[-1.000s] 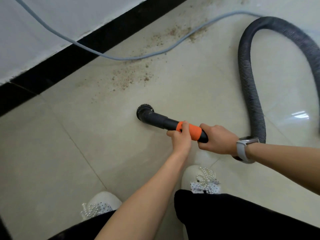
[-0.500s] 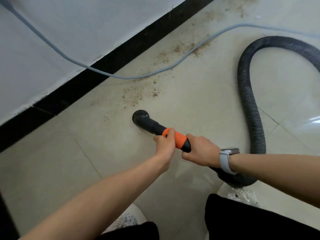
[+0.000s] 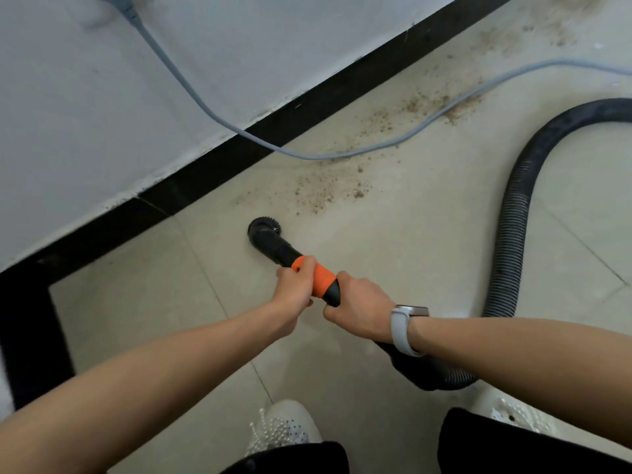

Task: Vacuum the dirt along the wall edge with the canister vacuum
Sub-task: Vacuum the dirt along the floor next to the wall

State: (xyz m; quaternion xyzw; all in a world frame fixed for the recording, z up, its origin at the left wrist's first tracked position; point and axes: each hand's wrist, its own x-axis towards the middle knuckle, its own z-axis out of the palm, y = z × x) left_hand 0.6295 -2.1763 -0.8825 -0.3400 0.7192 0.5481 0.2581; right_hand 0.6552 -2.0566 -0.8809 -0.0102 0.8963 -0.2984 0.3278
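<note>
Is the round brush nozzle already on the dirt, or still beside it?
Beside it. The brush nozzle sits on bare tile; the dirt lies apart, nearer the wall.

The round black brush nozzle (image 3: 264,230) is sitting on the beige tiled floor (image 3: 143,302), brown dirt (image 3: 321,191) lying just beyond it, nearer the black skirting strip (image 3: 273,128).

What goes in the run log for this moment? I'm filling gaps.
left hand holds orange grip | right hand holds wand behind | brush nozzle on tile, short of dirt
</note>
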